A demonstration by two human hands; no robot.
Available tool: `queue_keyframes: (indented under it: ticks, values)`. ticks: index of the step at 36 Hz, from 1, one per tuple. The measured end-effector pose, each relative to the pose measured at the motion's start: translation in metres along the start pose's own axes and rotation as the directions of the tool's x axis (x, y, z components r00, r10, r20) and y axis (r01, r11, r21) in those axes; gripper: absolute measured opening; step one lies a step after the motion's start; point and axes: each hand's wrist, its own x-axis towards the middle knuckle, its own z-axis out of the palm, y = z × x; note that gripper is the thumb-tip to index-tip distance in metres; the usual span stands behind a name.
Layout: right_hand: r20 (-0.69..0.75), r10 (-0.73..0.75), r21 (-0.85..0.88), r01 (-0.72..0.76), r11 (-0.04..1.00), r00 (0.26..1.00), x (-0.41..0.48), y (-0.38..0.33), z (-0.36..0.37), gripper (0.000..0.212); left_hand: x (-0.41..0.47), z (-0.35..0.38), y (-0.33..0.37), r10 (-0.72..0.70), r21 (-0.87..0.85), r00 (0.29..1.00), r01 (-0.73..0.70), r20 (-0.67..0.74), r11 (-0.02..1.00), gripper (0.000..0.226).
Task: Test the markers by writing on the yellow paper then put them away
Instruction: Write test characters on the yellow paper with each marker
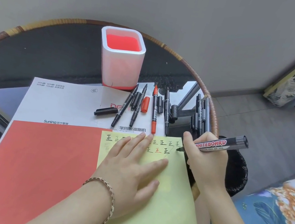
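A yellow paper (164, 199) lies at the table's near right, with rows of small written characters along its top. My left hand (133, 166) rests flat on it, fingers spread. My right hand (205, 159) grips a black whiteboard marker (222, 143), its tip touching the paper's upper right edge. Several uncapped black markers (124, 105) and one red marker (154, 111) lie in a row beyond the paper, with loose caps (145, 104) among them. A white and red pen holder (121, 58) stands upright behind them.
A red and white printed sheet (50, 134) lies under the yellow paper on the round dark glass table with a woven rim (211, 103). More black markers (201, 113) lie by the right rim. A black wastebasket (236, 171) and floral fabric (278, 214) sit to the right.
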Motion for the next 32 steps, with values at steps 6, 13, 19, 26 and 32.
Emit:
queue_keyframes:
  ticks: [6, 13, 19, 26, 32]
  values:
    - [0.015, 0.015, 0.02, -0.015, 1.0, 1.0, -0.0004, 0.0014, 0.0007, 0.031, 0.0002, -0.0015, 0.0005, -0.002, 0.003, 1.0, 0.002, 0.001, 1.0, 0.042]
    - [0.062, -0.022, 0.037, 0.02, 0.999, 0.998, -0.0016, 0.0016, 0.0009, 0.028, 0.0004, -0.0021, 0.0009, -0.002, -0.004, 1.0, 0.002, 0.008, 1.0, 0.042]
    - [0.051, -0.039, 0.032, 0.037, 0.999, 0.998, -0.0017, 0.001, 0.0026, 0.029, 0.0003, -0.0023, 0.0006, -0.003, 0.0, 1.0, 0.003, 0.011, 1.0, 0.042]
    - [0.023, -0.031, 0.032, 0.03, 0.999, 0.999, -0.0008, 0.0008, 0.0014, 0.029, 0.0003, -0.0021, 0.0007, -0.004, -0.008, 1.0, 0.004, 0.012, 1.0, 0.043]
    - [0.067, -0.036, 0.039, 0.034, 0.999, 0.997, -0.0011, 0.0016, 0.0017, 0.028, 0.0001, -0.0008, -0.0002, 0.002, -0.01, 1.0, -0.002, 0.003, 1.0, 0.043]
